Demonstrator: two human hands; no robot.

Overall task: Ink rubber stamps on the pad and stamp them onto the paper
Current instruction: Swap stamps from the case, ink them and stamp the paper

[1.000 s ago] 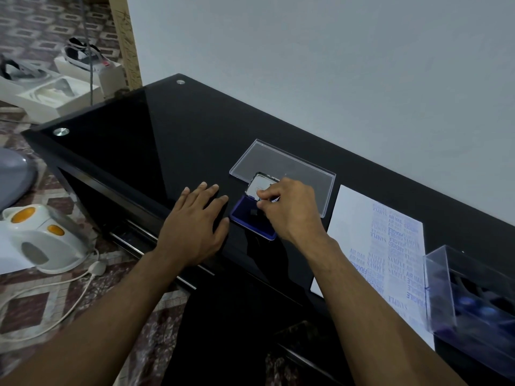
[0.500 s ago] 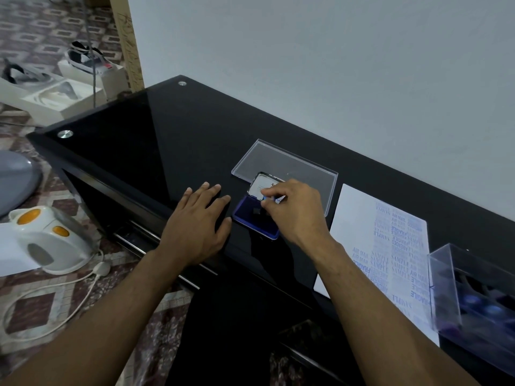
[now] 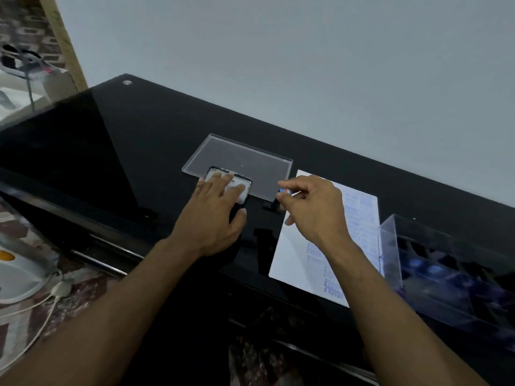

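My left hand (image 3: 214,218) lies flat with straight fingers on the ink pad's lid (image 3: 242,190), covering most of the pad. My right hand (image 3: 309,207) pinches a small rubber stamp (image 3: 280,197) with a blue top between thumb and fingers, held just above the black table between the pad and the paper's left edge. The white paper (image 3: 295,252) lies to the right, its right half covered with several blue stamped prints. The pad's ink surface is hidden under my left hand.
A clear plastic lid (image 3: 245,160) lies flat behind the ink pad. A clear box (image 3: 446,274) holding several blue-topped stamps stands at the right beside the paper. The glossy black table (image 3: 111,140) ends at the grey wall. A white appliance (image 3: 19,274) sits on the floor left.
My right hand lifted the stamp off the pad and carried it right toward the paper. My left hand slid from beside the pad onto it.
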